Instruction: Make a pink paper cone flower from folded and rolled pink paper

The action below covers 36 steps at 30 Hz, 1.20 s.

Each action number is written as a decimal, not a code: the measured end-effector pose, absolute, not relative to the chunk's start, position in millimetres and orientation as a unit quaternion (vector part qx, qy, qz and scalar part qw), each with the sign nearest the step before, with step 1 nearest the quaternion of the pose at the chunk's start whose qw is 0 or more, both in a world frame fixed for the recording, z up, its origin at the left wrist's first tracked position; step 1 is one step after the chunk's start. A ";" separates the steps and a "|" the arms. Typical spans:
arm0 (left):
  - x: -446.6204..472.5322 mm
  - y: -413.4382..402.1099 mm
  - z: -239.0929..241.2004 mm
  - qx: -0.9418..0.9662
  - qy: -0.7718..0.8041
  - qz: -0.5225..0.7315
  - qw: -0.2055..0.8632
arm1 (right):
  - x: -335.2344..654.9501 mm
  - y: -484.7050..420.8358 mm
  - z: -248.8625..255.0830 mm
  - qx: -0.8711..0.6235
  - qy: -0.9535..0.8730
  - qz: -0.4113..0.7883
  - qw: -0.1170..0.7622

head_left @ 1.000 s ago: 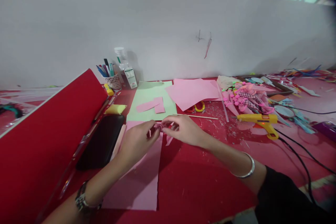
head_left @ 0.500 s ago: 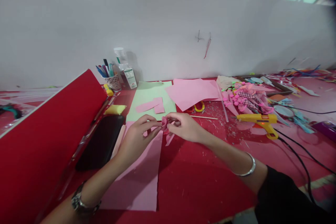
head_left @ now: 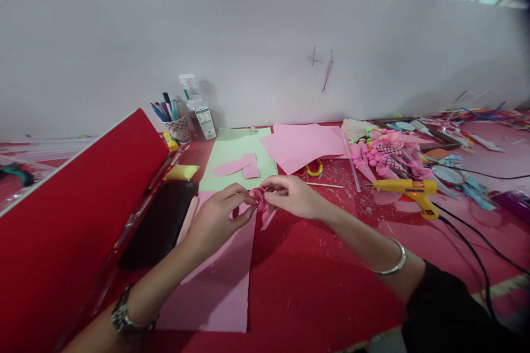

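Note:
Between both sets of fingertips is a rolled pink paper strip (head_left: 258,197), coiled in a loose spiral with a tail hanging to the lower right. My left hand (head_left: 226,212) pinches the coil from the left, thumb and index finger closed on its edge. From the right, my right hand (head_left: 292,196) pinches the same coil, its other fingers curled and partly hidden. Beneath my left hand lies a large pink paper sheet (head_left: 219,292). Just beyond the hands, small pink paper pieces (head_left: 250,168) rest on a pale green sheet (head_left: 209,176).
A yellow glue gun (head_left: 408,187) with a cord lies at right, near a heap of pink cones (head_left: 385,154). Pink sheets (head_left: 306,143) partly cover yellow-handled scissors (head_left: 314,168). At left are a black phone (head_left: 159,226), a pen cup (head_left: 179,129) and a leaning red board (head_left: 83,220).
The pink coil has turned, so its spiral face now shows more openly. Both hands have shifted only slightly and keep their pinch on it.

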<state>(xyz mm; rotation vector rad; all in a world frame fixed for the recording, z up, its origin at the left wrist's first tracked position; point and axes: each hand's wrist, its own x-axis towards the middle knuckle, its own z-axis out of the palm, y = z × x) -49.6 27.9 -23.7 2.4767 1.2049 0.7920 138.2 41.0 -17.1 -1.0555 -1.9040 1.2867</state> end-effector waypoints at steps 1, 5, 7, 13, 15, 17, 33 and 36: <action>-49.7 27.5 -23.2 0.857 0.413 0.276 0.136 | 139.0 41.6 -16.3 -0.391 -0.712 0.501 0.300; -49.8 27.0 -22.2 0.858 0.401 0.284 0.148 | 139.8 42.9 -14.9 -0.390 -0.700 0.516 0.302; -50.2 27.7 -23.0 0.852 0.407 0.291 0.155 | 138.9 43.0 -15.6 -0.394 -0.695 0.521 0.301; -51.0 30.3 -25.0 0.850 0.409 0.289 0.167 | 138.4 42.7 -17.3 -0.392 -0.691 0.525 0.304; -50.8 30.3 -23.8 0.847 0.411 0.289 0.174 | 139.9 43.0 -16.3 -0.381 -0.695 0.527 0.307; -50.4 29.8 -21.9 0.841 0.411 0.296 0.189 | 141.8 43.5 -14.8 -0.359 -0.703 0.531 0.307; -49.5 30.3 -18.2 0.818 0.396 0.301 0.289 | 144.7 43.7 -12.7 -0.325 -0.718 0.547 0.284; -49.1 28.8 -17.5 0.820 0.405 0.284 0.287 | 144.0 43.9 -13.9 -0.336 -0.721 0.539 0.275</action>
